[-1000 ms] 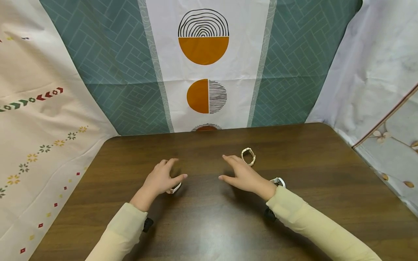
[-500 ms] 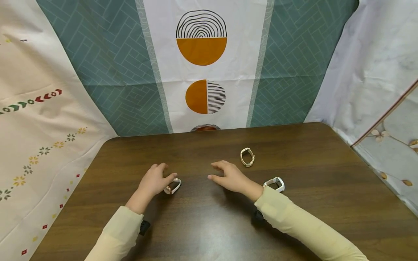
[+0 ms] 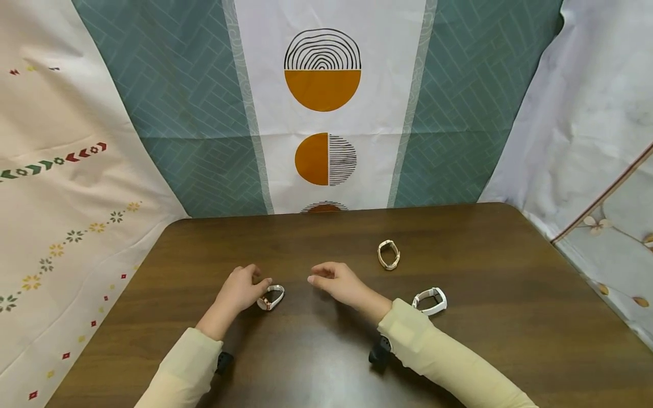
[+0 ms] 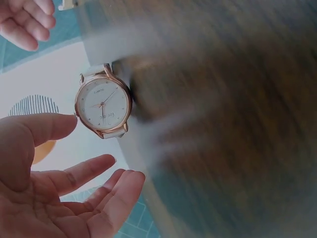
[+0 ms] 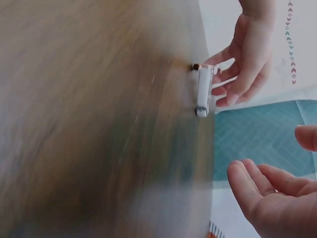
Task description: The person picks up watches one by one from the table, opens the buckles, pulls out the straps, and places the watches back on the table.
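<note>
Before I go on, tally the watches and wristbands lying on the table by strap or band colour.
White: 2 (the rose-gold-rimmed watch nearest the left hand, and the rightmost band)
Gold: 1 (the far band)
Total: 3

Dark wooden table [image 3: 326, 241], backed by a teal-and-white curtain [image 3: 459, 96] bearing 3 round motifs [image 3: 321, 159] in a column. A cream patterned cloth [image 3: 61, 192] hangs at left, a pale floral cloth [image 3: 586, 107] at right.
</note>
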{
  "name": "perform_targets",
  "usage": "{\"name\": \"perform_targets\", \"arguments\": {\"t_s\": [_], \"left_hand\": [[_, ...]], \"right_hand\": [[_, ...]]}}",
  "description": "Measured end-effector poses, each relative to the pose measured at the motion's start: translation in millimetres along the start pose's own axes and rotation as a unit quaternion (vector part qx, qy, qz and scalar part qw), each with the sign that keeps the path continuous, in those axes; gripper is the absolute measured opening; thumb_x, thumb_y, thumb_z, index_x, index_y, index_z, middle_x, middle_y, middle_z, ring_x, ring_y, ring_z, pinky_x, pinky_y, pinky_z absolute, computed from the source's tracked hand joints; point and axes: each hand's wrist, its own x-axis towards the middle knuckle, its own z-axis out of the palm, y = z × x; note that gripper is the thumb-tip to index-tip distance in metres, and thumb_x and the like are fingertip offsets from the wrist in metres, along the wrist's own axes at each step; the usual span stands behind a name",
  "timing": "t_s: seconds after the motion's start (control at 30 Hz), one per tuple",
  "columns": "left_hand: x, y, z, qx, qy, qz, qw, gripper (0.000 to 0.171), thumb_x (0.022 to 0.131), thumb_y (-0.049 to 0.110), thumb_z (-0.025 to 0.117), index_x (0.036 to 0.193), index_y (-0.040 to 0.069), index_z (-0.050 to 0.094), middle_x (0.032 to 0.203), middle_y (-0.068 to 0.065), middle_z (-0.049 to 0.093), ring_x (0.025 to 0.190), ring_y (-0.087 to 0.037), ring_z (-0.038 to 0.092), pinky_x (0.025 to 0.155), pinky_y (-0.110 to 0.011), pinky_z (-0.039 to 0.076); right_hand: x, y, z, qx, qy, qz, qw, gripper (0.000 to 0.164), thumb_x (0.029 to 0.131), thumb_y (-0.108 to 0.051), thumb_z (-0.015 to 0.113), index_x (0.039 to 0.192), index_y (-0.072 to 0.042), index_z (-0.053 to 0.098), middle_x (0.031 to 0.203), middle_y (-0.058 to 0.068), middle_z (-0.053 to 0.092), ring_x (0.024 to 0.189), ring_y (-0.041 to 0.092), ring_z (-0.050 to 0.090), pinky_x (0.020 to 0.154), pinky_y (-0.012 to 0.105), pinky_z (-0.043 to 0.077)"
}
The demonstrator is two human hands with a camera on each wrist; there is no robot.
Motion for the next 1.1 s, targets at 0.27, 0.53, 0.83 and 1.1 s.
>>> {"name": "perform_targets", "arguments": {"t_s": [0.27, 0.53, 0.83, 1.1], "left_hand": [[1.9, -2.0, 5.7, -0.015, -0.014, -0.008, 0.9998, 0.033, 0.090, 0.024, 0.061, 0.105, -0.005, 0.062, 0.101, -0.021, 0.063, 0.096, -0.035, 0.058, 0.080, -0.049, 0.050], [3.4, -5.2, 8.0, -0.011, -0.004, -0.005, 0.9999, 0.028, 0.089, 0.020, 0.061, 0.101, -0.005, 0.062, 0.095, -0.018, 0.064, 0.088, -0.031, 0.059, 0.075, -0.046, 0.050], [3.7, -1.5, 8.5, -0.021, 0.001, -0.008, 0.9998, 0.015, 0.085, 0.014, 0.062, 0.088, 0.000, 0.062, 0.080, -0.010, 0.062, 0.070, -0.022, 0.054, 0.061, -0.033, 0.045], [4.0, -1.2, 9.3, -0.021, -0.006, 0.007, 0.9997, 0.014, 0.083, 0.011, 0.064, 0.090, -0.001, 0.063, 0.081, -0.010, 0.063, 0.073, -0.022, 0.057, 0.064, -0.037, 0.048]], "right_hand": [[10, 2, 21, 0.115, -0.004, 0.042, 0.992, 0.037, 0.092, -0.009, 0.057, 0.120, 0.016, 0.054, 0.116, 0.028, 0.061, 0.106, 0.038, 0.062, 0.085, 0.034, 0.055], [19, 8, 37, 0.170, 0.007, 0.069, 0.983, 0.034, 0.089, -0.004, 0.055, 0.115, 0.018, 0.055, 0.113, 0.032, 0.061, 0.095, 0.031, 0.065, 0.082, 0.032, 0.056], [23, 6, 48, 0.190, 0.010, 0.085, 0.978, 0.032, 0.091, -0.003, 0.054, 0.115, 0.017, 0.055, 0.116, 0.031, 0.060, 0.102, 0.039, 0.063, 0.085, 0.035, 0.056], [24, 2, 60, 0.205, 0.017, 0.108, 0.973, 0.031, 0.090, -0.003, 0.056, 0.115, 0.016, 0.056, 0.114, 0.027, 0.061, 0.092, 0.026, 0.065, 0.083, 0.032, 0.056]]}}
